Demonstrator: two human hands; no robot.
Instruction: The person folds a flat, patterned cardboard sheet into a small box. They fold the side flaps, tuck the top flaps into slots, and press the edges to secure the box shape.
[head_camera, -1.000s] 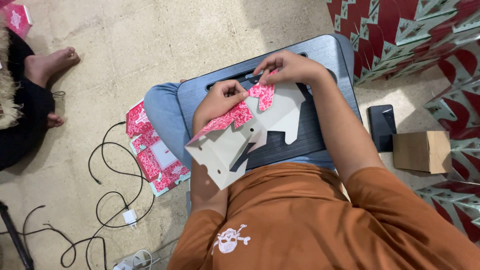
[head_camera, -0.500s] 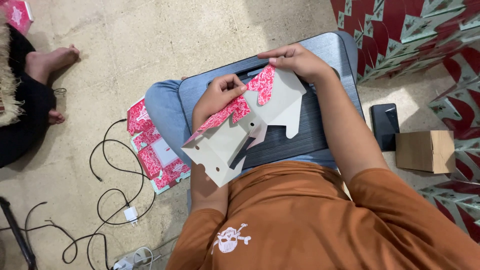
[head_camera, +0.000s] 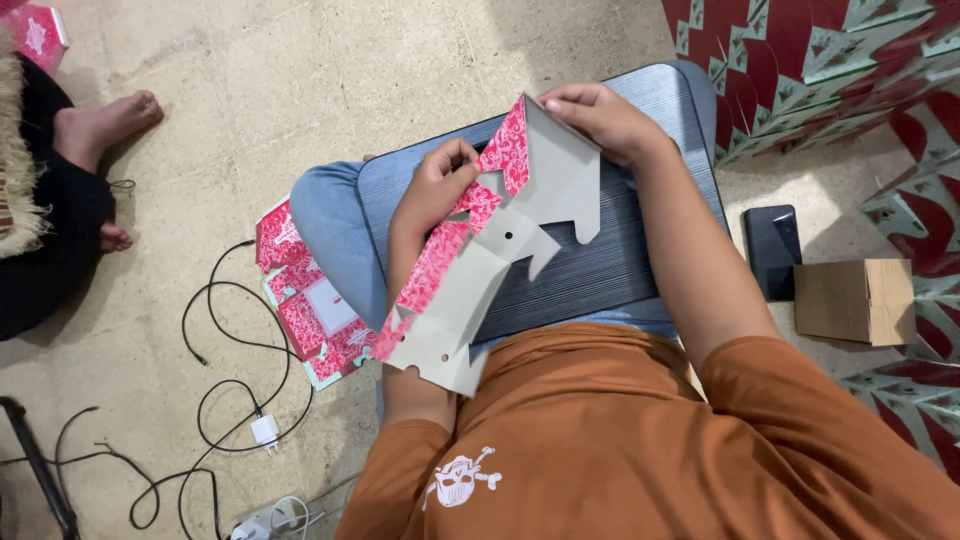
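We hold a flat die-cut cardboard box blank (head_camera: 500, 260), grey on the inner face and pink-patterned on the outer, above a dark lap desk (head_camera: 620, 270) that rests on our knees. The blank runs slantwise from the far edge of the desk down past its near left corner, where its lower end hangs over our orange shirt (head_camera: 620, 440).

Our left hand (head_camera: 435, 190) pinches a pink flap near the middle of the blank, fingers closed on the card at the desk's left edge. Our right hand (head_camera: 600, 120) grips the top corner of the blank near the desk's far edge, fingers curled shut over the fold.

On the floor to our left lies another flattened pink box blank (head_camera: 305, 300), just beside our jeans, with black cables (head_camera: 230, 330) and a white charger plug (head_camera: 265, 430) nearby. To our right, off the desk, a dark phone (head_camera: 772, 250) lies next to a small brown carton (head_camera: 855, 300). Another person's bare foot (head_camera: 105, 120) shows at the far left.
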